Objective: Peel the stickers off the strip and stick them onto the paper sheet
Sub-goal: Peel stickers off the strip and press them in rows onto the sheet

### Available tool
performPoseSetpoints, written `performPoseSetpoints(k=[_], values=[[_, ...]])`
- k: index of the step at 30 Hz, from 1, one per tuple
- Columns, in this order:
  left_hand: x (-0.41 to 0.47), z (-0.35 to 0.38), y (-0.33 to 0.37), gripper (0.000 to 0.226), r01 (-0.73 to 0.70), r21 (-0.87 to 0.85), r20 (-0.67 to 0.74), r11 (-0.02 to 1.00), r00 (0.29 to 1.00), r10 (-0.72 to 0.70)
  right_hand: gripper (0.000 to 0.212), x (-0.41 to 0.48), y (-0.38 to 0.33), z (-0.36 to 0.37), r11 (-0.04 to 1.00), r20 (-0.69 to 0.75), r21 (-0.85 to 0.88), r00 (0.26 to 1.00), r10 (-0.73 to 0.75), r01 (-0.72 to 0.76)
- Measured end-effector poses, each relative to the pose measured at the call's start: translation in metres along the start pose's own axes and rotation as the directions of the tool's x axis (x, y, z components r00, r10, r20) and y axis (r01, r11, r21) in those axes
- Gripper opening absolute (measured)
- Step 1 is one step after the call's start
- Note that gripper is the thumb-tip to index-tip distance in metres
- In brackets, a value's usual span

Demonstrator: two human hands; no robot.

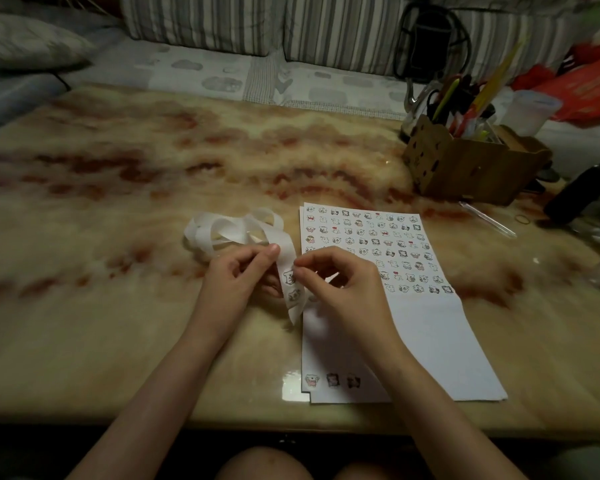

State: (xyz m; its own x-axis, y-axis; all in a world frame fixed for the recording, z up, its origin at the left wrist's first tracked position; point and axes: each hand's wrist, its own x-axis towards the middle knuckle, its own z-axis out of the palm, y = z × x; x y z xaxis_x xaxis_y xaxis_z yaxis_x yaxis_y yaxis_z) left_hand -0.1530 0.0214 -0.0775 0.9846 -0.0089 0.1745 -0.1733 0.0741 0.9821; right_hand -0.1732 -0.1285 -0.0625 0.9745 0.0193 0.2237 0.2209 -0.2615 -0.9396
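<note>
While both hands work close together above the table (118,209), the left hand (238,275) pinches the strip (285,244) between thumb and forefinger, near the upper part of its hanging end. The right hand (340,284) is just beside it. Its thumb and forefinger pinch the right edge of the same strip, next to the upper of two stickers (289,277). I cannot tell whether this one is lifted from the strip. The rest of the strip lies in loose white curls on the table, behind the left hand.

The paper sheet (430,341) lies flat on the table to the right of the strip, partly under the right forearm. Its left edge is just beside the hanging end. Many rows of small pictures cover its far half. The near half is mostly white, with three pictures in a row at the near left corner.

Behind the sheet, to the right, stands a cardboard box (465,168) full of pens. A clear pen (487,220) and a rubber band (522,219) lie on the table near it.
</note>
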Motion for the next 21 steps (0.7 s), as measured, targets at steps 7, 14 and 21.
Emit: performPoseSetpoints(k=[7,14,21], values=[[-0.0022,-0.0019,0.0001,0.011,-0.046,0.065,0.059,0.997,0.997,0.043,0.010,-0.0003,0.0000,0.0018,0.995,-0.028,-0.087,0.998,-0.053,0.051],[-0.0035,-0.0024,0.0020,0.012,-0.083,0.096,0.074,0.992,0.994,0.076,0.006,-0.0010,0.0014,0.0021,0.987,-0.041,-0.131,0.994,-0.097,0.091],[-0.0031,-0.0021,0.0010,0.015,-0.098,0.120,0.083,0.988,0.993,0.088,0.005,-0.0011,0.0038,0.0020,0.982,-0.036,-0.177,0.996,-0.080,0.072]])
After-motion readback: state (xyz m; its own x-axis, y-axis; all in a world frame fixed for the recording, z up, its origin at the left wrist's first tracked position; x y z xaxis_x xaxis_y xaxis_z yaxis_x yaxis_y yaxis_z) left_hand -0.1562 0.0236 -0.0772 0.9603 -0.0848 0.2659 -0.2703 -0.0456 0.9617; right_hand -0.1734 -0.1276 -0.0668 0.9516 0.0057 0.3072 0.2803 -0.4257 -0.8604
